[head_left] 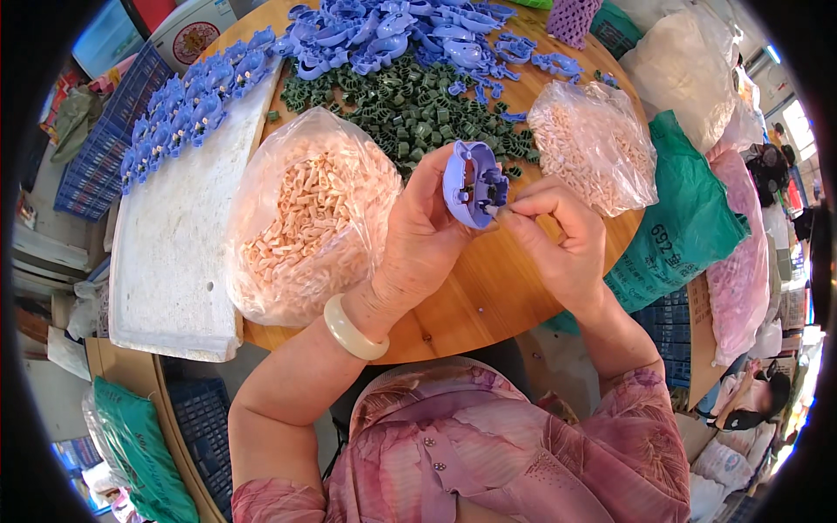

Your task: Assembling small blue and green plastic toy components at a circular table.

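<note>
Above the near part of the round table, my left hand [418, 231] grips a blue-purple plastic shell [454, 185] with its hollow side turned up. Some dark parts show inside the hollow. My right hand [567, 240] is closed in a pinch at the shell's lower right rim; what its fingertips hold is too small to make out. To the left of my left hand stands a clear bag of small peach-coloured plastic pieces [305, 209]. Beyond my hands lies a heap of dark green plastic pieces [418, 118].
More blue-purple shells [375, 35] are piled at the table's far side. Rows of shells [187, 109] rest on a white foam board [166, 270] at left. A second bag of peach pieces [593, 144] lies at right, beside a green sack [689, 227].
</note>
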`<control>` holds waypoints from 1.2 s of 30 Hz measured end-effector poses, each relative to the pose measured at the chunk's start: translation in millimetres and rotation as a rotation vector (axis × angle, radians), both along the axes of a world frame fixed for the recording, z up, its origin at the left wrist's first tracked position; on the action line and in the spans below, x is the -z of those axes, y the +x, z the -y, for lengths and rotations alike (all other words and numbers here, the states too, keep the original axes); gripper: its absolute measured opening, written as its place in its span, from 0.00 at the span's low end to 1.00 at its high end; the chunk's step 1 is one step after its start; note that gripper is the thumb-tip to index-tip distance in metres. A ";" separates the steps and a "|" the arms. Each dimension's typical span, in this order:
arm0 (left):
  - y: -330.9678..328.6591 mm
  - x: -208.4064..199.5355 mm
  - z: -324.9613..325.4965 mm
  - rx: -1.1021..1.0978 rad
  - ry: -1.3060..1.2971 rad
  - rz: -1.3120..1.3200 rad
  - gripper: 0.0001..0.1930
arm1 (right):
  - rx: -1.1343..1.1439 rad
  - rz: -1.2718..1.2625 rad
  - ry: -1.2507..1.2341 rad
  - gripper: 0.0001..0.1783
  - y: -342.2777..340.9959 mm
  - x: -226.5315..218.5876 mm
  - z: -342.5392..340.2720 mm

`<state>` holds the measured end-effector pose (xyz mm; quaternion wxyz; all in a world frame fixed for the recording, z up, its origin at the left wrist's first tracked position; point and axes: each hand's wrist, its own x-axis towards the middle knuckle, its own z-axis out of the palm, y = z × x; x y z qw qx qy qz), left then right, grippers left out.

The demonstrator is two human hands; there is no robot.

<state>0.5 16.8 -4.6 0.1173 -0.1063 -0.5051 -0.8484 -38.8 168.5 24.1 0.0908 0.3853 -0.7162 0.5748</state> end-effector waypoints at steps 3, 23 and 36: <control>1.9 -3.2 0.4 0.006 -0.023 0.017 0.30 | -0.001 0.016 0.017 0.04 -2.4 1.0 -1.1; 6.5 -3.8 -1.3 -0.054 -0.244 -0.032 0.29 | 0.028 -0.078 0.081 0.04 2.9 3.0 -1.5; 1.5 -0.2 2.9 -0.054 -0.188 -0.087 0.30 | -0.040 0.304 0.067 0.03 -0.3 0.0 -11.1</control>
